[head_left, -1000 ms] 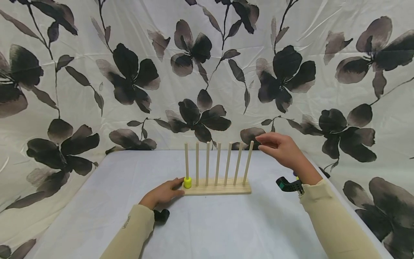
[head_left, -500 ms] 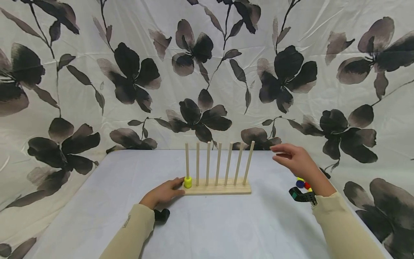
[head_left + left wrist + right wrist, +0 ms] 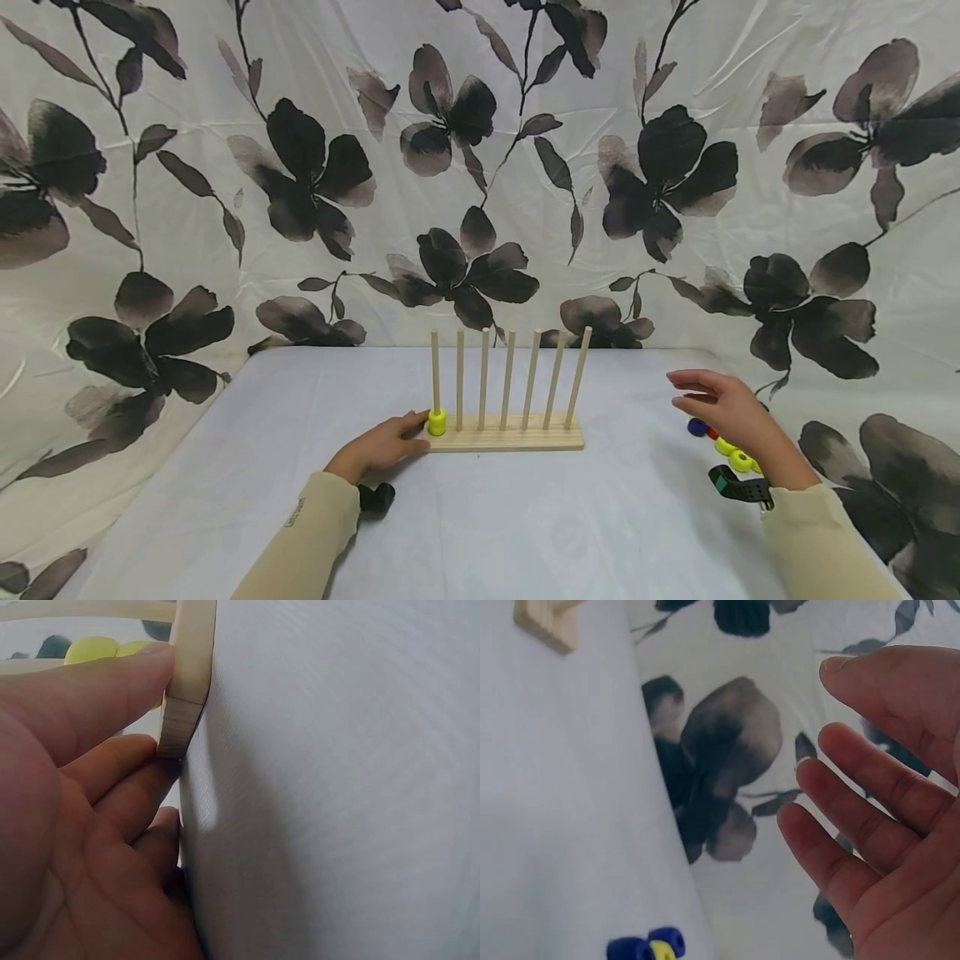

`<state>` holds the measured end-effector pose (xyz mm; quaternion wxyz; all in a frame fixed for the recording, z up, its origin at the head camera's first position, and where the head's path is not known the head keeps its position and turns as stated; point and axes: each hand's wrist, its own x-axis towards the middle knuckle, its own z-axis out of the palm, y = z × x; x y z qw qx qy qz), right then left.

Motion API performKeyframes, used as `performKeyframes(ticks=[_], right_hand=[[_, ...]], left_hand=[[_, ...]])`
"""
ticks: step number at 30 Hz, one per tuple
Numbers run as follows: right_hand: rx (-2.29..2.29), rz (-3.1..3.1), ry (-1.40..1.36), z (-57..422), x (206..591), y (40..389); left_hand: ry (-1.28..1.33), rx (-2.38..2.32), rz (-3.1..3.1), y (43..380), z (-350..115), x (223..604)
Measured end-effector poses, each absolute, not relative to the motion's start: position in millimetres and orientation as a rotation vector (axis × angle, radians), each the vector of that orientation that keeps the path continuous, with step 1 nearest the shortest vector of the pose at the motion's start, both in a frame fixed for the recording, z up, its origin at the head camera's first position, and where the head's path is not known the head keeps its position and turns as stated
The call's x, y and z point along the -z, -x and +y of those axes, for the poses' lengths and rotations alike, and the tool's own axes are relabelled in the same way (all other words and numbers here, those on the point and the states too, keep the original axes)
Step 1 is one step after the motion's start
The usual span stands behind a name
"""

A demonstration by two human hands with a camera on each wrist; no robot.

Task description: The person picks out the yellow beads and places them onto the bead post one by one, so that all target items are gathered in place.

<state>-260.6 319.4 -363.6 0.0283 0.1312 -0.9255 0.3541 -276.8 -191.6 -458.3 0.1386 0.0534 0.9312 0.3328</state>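
A wooden peg rack (image 3: 502, 442) with several upright dowels stands mid-table. Stacked yellow beads (image 3: 437, 422) sit at the bottom of its leftmost dowel. My left hand (image 3: 378, 450) holds the rack's left end, the thumb (image 3: 112, 694) near the yellow beads and the other fingers by the end of the base. Over the table's right side, my right hand (image 3: 727, 408) hovers with fingers apart and nothing between them. Below it lie loose beads, among them a blue one (image 3: 697, 427), a red one (image 3: 712, 433) and yellow ones (image 3: 740, 461); the forearm hides part of the group.
A white cloth covers the table (image 3: 525, 525). Behind it hangs a white curtain (image 3: 555, 217) with dark flowers. The table's right edge runs close past the loose beads, and in the right wrist view a blue bead (image 3: 630, 949) lies near that edge.
My right hand has moved right and down, away from the rack's rightmost dowel to above the loose beads, more of which now show. The left hand has stayed at the rack.
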Motion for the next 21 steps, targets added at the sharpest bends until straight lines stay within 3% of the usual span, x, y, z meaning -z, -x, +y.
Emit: performKeyframes(ticks=[21], right_hand=[[-1.081,-2.976,-0.175,362.6,408.1,254.2]], left_hand=[[-0.145,-0.980,2.681,277.6,-190.8,459.0]])
